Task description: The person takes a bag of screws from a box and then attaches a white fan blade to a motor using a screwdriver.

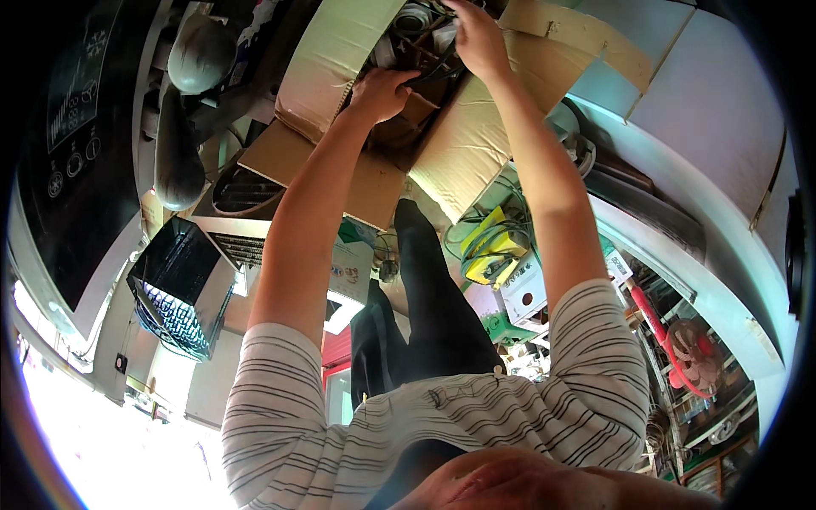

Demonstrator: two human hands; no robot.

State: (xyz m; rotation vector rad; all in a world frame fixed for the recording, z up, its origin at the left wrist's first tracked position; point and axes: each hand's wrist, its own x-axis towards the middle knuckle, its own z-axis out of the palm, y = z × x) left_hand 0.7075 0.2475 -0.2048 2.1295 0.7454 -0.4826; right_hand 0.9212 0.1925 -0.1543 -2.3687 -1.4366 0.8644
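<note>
An open cardboard box (pixel 455 149) with raised flaps stands before me at the top of the view. Inside it lies a dark jumble of cords and metal-looking parts, with a round grey piece (pixel 414 19) near the far end. My left hand (pixel 380 95) reaches over the left side, its fingers bent at the contents; what they grip is hidden. Farther in and to the right, my right hand (pixel 480 42) has its forefinger stretched forward and its thumb apart. A thin black cord (pixel 442 64) runs between the two hands.
Below the box's right flap sit a yellow object wrapped in cable (pixel 493 246) and a white carton (pixel 524 293). A black basket-like container (pixel 183 289) is at left, beside a dark control panel (pixel 81 144). A red fan (pixel 690 347) stands at lower right, under a white curved edge (pixel 680 183).
</note>
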